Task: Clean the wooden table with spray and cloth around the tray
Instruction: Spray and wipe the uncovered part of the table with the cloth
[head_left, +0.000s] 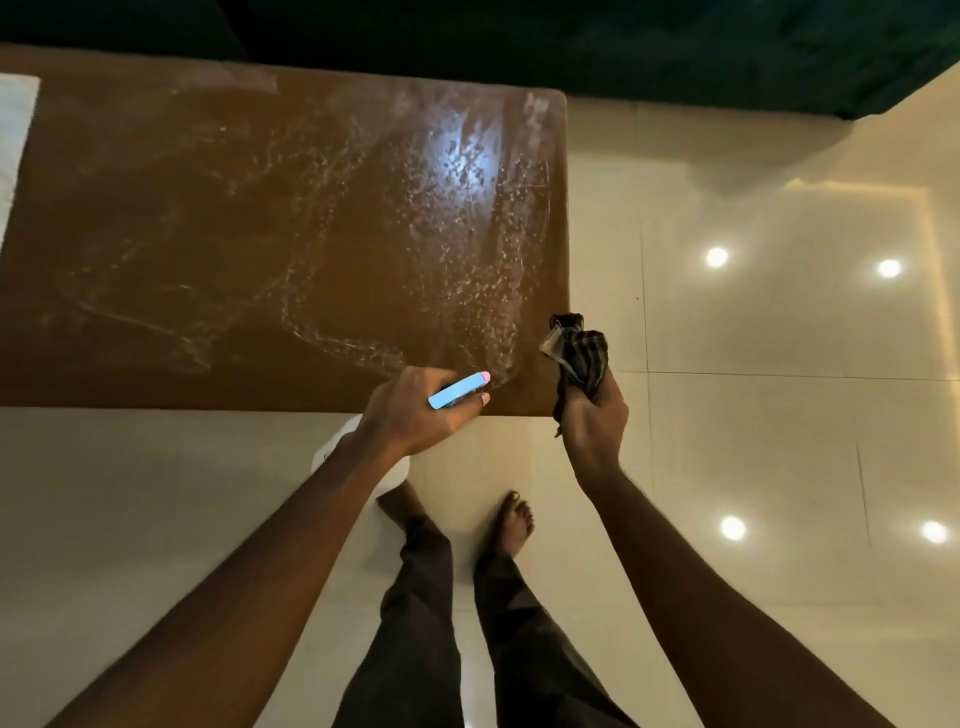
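Note:
The brown wooden table (156, 218) fills the upper left, its right half covered with white spray droplets and streaks. My left hand (415, 410) grips a spray bottle (457, 391) with a light blue head and pink nozzle tip, held over the table's near edge; its white body shows below my wrist. My right hand (595, 415) holds a dark checked cloth (576, 353) bunched up, just off the table's near right corner. A white tray edge (13, 135) shows at the far left.
Glossy cream floor tiles (753, 415) lie to the right and in front, reflecting ceiling lights. My bare feet (514, 519) stand close to the table's near edge. A dark green surface (675, 47) runs behind the table.

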